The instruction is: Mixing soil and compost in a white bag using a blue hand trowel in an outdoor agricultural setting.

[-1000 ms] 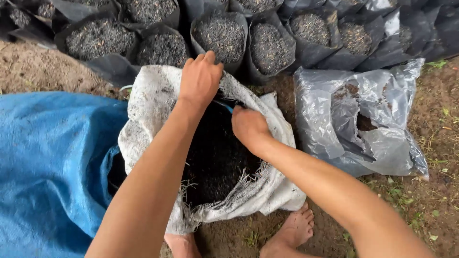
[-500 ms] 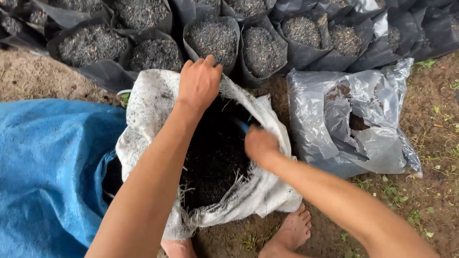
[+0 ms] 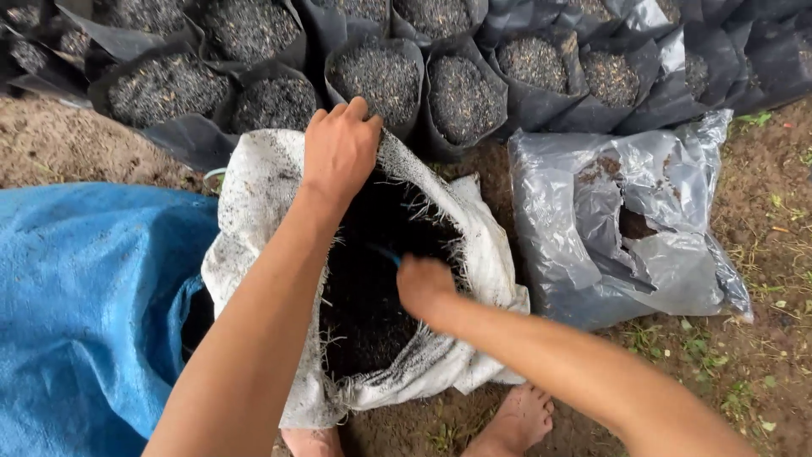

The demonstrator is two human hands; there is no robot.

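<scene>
A: What is seen nearest, taking the white woven sack (image 3: 254, 203) as the landmark?

B: Bare feet (image 3: 516, 419) are planted on damp brown earth just below the sack's lower rim, with sparse grass (image 3: 702, 347) scattered to the sack's lower right.

A: And the sack itself?

B: It is stood open on the ground, its frayed rim rolled down, and it is filled with dark soil (image 3: 364, 313). The right hand (image 3: 425, 286) is lowered inside the mouth, just above the soil; it is blurred, and a thin blue handle (image 3: 387, 252) is seen poking out of it, so it appears to be closed round that handle, though the tool's shape cannot be told.

A: The other hand?

B: The left hand (image 3: 341, 151) is clamped over the sack's far rim, fingers curled over the edge, and the mouth is held open by it.

A: What is set around the sack?

B: A blue tarp (image 3: 85, 296) is spread to its left, touching its side. A crumpled grey plastic bag (image 3: 617, 228) is laid just to its right, with some soil inside.

A: Farther off?

B: Beyond the sack, rows of black nursery bags (image 3: 381, 80) are packed side by side, each topped with a grey, husk-flecked mix. Bare earth (image 3: 51, 148) is seen between them and the tarp. No walls are shown; the ground is open and outdoors.
</scene>
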